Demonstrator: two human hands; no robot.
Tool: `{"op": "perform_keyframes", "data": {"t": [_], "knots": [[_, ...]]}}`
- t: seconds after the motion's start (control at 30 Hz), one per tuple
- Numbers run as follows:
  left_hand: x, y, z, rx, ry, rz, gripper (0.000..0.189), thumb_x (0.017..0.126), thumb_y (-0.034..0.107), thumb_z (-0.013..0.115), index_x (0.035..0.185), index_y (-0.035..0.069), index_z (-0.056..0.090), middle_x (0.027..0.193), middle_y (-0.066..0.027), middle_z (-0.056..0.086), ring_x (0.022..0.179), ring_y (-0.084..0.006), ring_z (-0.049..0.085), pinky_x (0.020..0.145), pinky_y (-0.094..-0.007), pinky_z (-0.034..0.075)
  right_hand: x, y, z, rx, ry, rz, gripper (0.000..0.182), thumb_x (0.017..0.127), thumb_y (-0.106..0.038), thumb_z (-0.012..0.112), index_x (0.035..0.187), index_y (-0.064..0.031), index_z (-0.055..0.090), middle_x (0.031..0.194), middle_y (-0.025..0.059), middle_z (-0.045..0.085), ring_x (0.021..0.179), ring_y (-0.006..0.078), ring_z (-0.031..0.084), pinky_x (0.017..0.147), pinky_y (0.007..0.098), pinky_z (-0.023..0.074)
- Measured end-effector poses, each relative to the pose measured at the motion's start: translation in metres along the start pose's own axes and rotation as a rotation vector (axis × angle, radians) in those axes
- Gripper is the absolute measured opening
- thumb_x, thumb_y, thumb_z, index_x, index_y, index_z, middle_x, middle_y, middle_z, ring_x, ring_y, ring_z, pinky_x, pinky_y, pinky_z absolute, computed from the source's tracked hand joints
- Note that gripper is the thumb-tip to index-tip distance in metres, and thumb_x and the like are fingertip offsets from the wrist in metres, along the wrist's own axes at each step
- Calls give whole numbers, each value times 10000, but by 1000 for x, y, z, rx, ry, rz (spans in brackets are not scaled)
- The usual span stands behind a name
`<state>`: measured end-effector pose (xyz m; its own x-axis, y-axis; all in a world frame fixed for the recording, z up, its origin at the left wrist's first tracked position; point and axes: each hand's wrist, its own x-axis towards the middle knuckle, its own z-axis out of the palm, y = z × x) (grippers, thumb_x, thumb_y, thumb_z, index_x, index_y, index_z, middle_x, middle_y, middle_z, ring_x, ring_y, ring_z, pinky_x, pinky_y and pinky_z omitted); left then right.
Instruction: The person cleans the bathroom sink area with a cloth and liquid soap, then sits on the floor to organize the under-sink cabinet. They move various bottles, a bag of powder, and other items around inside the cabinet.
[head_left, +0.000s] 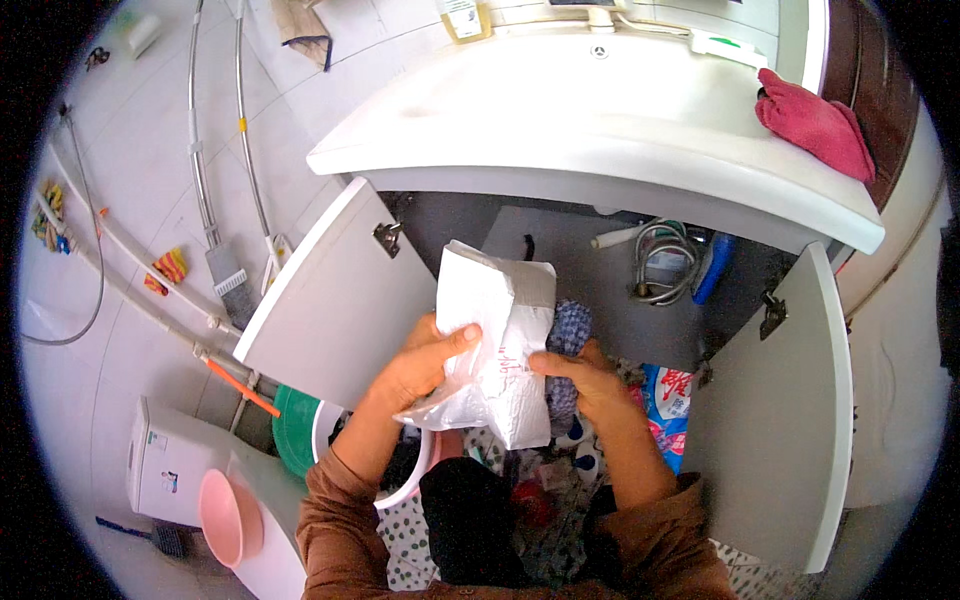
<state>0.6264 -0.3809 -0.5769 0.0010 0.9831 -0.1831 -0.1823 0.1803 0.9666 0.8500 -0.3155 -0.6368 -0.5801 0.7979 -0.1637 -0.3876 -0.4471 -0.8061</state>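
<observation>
A crumpled white plastic packet (480, 300) with red handwriting is held up between my two hands, before the open vanity cabinet. My left hand (427, 360) grips its left side, thumb on the front face. On the right edge, my right hand (589, 375) presses its thumb against the packet. Its other fingers are hidden behind a blue checked cloth item (571, 326), which shows beside and behind the packet; whether that hand holds it too, I cannot tell. On the cabinet shelf (600, 322) lie a coiled metal hose (664, 262) and a blue object (712, 270).
Cabinet doors stand open at left (337, 300) and right (780, 420), below the white washbasin (600, 112). A red cloth (814, 124) drapes its right edge. Nearby are a blue detergent bag (671, 420), a white-rimmed tub (427, 457) and a pink basin (229, 517) on the toilet.
</observation>
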Motion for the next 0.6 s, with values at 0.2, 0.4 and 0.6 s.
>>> {"op": "perform_keyframes", "data": {"t": [0.2,0.4,0.6], "knots": [[-46,2,9,84,187,324,1182,649,518,870,1461,-34,211,1395,-176,372,1268,-302,464,1012,-400,456,-13,-15,7,-263,238,-15,693,565,-190,908,1156,39,630,1105,145,674,993,275,651,901,382,503],[-92,6,22,297,75,321,902,771,175,775,1459,-31,230,1464,-197,340,1212,-283,516,973,-377,476,-11,-1,-1,-229,207,-119,614,578,-144,906,1109,22,647,1072,108,676,950,251,654,846,350,514],[-109,-3,12,-36,356,248,321,911,28,488,1214,-44,567,1052,-113,679,874,-181,668,802,-320,546,-20,-4,0,-979,466,-183,447,665,-190,895,978,27,660,923,119,680,786,205,640,720,360,520]]}}
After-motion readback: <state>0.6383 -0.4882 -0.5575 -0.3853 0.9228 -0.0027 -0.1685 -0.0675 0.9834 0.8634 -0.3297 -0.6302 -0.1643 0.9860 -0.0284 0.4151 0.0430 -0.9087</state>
